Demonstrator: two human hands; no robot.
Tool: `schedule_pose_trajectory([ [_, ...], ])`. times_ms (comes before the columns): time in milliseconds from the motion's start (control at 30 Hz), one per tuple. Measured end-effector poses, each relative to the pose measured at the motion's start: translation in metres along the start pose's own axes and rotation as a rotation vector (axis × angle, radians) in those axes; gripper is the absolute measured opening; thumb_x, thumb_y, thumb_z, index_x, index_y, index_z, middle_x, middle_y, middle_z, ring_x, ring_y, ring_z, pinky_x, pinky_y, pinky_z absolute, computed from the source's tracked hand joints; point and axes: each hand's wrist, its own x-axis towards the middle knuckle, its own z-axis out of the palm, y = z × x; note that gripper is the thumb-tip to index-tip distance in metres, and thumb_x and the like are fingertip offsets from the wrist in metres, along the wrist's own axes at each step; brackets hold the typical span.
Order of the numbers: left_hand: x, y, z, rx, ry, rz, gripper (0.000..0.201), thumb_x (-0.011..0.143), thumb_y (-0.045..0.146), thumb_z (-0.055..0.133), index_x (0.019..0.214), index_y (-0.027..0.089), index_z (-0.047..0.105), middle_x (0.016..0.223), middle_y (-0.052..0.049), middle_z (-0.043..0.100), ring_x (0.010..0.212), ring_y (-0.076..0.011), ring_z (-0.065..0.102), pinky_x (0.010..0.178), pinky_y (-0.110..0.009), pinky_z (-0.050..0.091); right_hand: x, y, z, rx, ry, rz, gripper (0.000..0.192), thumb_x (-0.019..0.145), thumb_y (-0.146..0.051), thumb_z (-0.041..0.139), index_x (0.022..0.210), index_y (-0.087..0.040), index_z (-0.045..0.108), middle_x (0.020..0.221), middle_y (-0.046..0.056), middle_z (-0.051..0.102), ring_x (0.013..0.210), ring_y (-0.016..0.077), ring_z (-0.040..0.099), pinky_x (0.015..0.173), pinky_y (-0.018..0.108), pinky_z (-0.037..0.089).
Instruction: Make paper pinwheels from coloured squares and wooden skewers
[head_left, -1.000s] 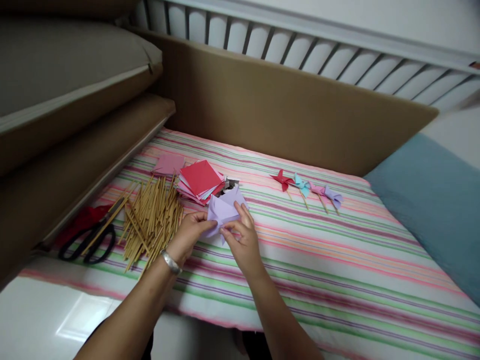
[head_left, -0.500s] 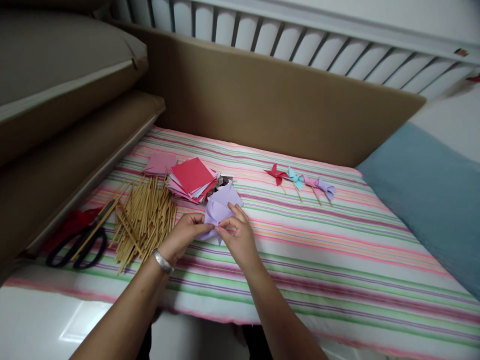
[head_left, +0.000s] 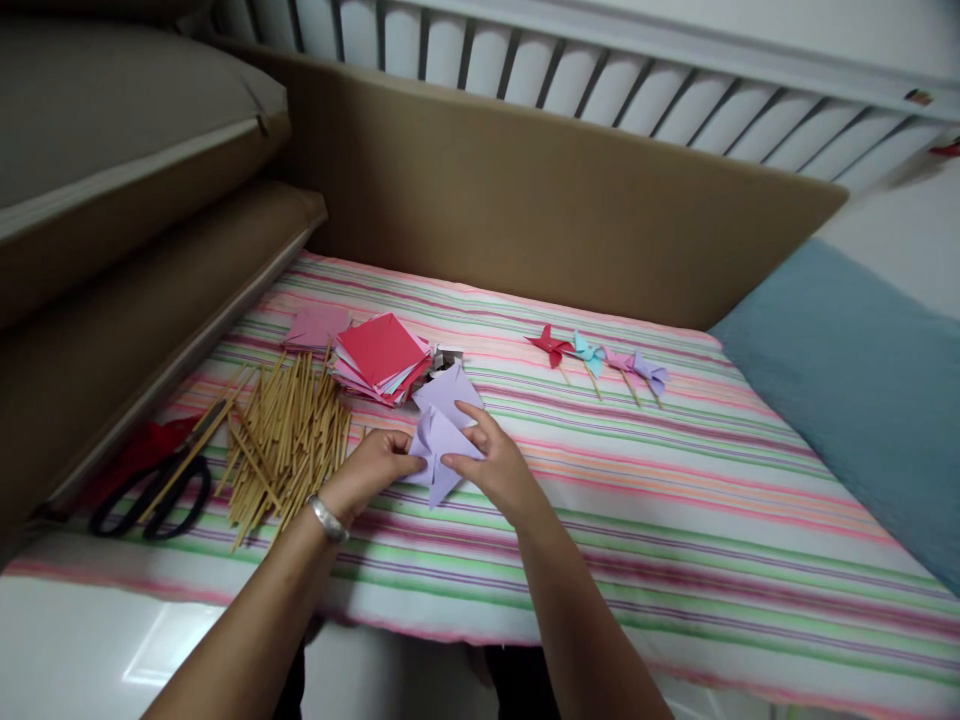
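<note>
Fingers (head_left: 420,463) of both hands pinch lilac folded paper (head_left: 442,425); loosened grip would probably spring folds open.

A striped mattress (head_left: 675,520) lies against a brown padded board (head_left: 540,210) below white slats (head_left: 600,90).

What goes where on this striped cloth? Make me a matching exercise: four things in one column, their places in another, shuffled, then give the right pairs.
Things
1. lilac paper
2. wooden sticks
3. scissors
4. small pinwheels

Places
A. in a row at the far side of the striped cloth, right of the paper stack
B. at the cloth's left edge, beside the sticks
C. pinched between the left hand and right hand
D. in a loose heap between the scissors and the hands

Pairs: 1-C, 2-D, 3-B, 4-A
</note>
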Motion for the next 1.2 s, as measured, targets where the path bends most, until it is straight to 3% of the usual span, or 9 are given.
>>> schedule_pose_trajectory([
  [100, 0.000, 0.001, 0.006, 0.036, -0.068, -0.003, 0.014, 0.059, 0.027, 0.064, 0.059, 0.013, 0.063, 0.051, 0.004, 0.049, 0.050, -0.0095, 0.038, 0.051, -0.023, 0.026, 0.001, 0.000, -0.006, 0.035, -0.107, 0.016, 0.069, 0.061, -0.016, 0.068, 0.126, -0.025, 0.048, 0.107, 0.003, 0.063, 0.085, 0.0169, 0.061, 0.075, 0.029, 0.049],
  [300, 0.003, 0.002, 0.015, -0.026, -0.125, -0.002, 0.009, 0.059, 0.020, 0.062, 0.054, 0.014, 0.061, 0.052, 0.003, 0.053, 0.050, -0.0097, 0.042, 0.054, -0.023, 0.030, 0.002, 0.003, -0.010, -0.024, -0.048, -0.029, 0.067, 0.058, -0.013, 0.066, 0.122, -0.025, 0.054, 0.107, 0.003, 0.064, 0.089, 0.0197, 0.062, 0.073, 0.030, 0.050],
  [433, 0.003, 0.002, 0.012, -0.086, -0.085, 0.006, 0.008, 0.060, 0.021, 0.068, 0.061, 0.013, 0.065, 0.057, 0.002, 0.059, 0.054, -0.0103, 0.049, 0.058, -0.022, 0.035, 0.004, 0.008, -0.007, 0.077, -0.037, -0.006, 0.068, 0.057, -0.013, 0.066, 0.123, -0.024, 0.053, 0.109, 0.003, 0.064, 0.088, 0.0188, 0.062, 0.072, 0.029, 0.050],
  [533, 0.000, 0.005, 0.011, -0.244, -0.014, 0.004, 0.022, 0.060, 0.026, 0.073, 0.078, 0.015, 0.068, 0.075, -0.002, 0.067, 0.068, -0.0141, 0.058, 0.067, -0.025, 0.042, 0.008, 0.010, -0.004, 0.223, 0.046, 0.040, 0.070, 0.055, -0.015, 0.067, 0.123, -0.022, 0.052, 0.111, 0.005, 0.063, 0.090, 0.0211, 0.062, 0.073, 0.031, 0.050],
  [633, -0.004, 0.008, 0.016, -0.422, -0.020, 0.000, 0.032, 0.061, 0.027, 0.075, 0.091, 0.019, 0.068, 0.088, -0.003, 0.069, 0.078, -0.0165, 0.061, 0.073, -0.028, 0.045, 0.010, 0.008, 0.000, 0.373, 0.129, 0.037, 0.067, 0.057, -0.017, 0.068, 0.122, -0.022, 0.052, 0.111, 0.004, 0.064, 0.095, 0.0228, 0.061, 0.078, 0.033, 0.050],
  [733, -0.008, 0.007, 0.027, -0.520, -0.018, 0.051, 0.032, 0.059, 0.024, 0.077, 0.089, 0.016, 0.069, 0.086, -0.004, 0.070, 0.077, -0.0152, 0.062, 0.075, -0.027, 0.046, 0.008, 0.003, 0.005, 0.460, 0.185, 0.003, 0.065, 0.057, -0.018, 0.068, 0.120, -0.020, 0.052, 0.110, 0.005, 0.065, 0.098, 0.0238, 0.061, 0.084, 0.035, 0.048],
  [800, -0.013, 0.006, 0.034, -0.582, 0.045, 0.086, 0.028, 0.059, 0.024, 0.077, 0.085, 0.015, 0.070, 0.083, -0.005, 0.071, 0.076, -0.0145, 0.062, 0.076, -0.026, 0.046, 0.004, -0.002, 0.011, 0.491, 0.215, -0.005, 0.067, 0.057, -0.019, 0.068, 0.121, -0.018, 0.050, 0.112, 0.006, 0.064, 0.099, 0.0244, 0.060, 0.085, 0.036, 0.048],
  [1033, -0.058, 0.026, 0.055, -0.641, 0.244, 0.076, 0.024, 0.054, 0.024, 0.079, 0.074, 0.013, 0.070, 0.067, -0.004, 0.070, 0.062, -0.0135, 0.061, 0.064, -0.024, 0.047, -0.040, -0.028, 0.025, 0.518, 0.247, -0.036, 0.060, 0.060, -0.021, 0.066, 0.118, -0.018, 0.051, 0.102, 0.006, 0.067, 0.087, 0.0230, 0.063, 0.074, 0.033, 0.051],
  [1200, -0.108, 0.047, 0.069, -0.581, 0.317, 0.046, 0.020, 0.052, 0.023, 0.078, 0.066, 0.014, 0.067, 0.058, 0.000, 0.066, 0.054, -0.0122, 0.058, 0.058, -0.023, 0.044, -0.103, -0.039, 0.007, 0.291, 0.218, -0.123, 0.059, 0.075, -0.028, 0.058, 0.130, -0.018, 0.040, 0.075, 0.002, 0.065, 0.064, 0.0169, 0.061, 0.061, 0.031, 0.051],
])
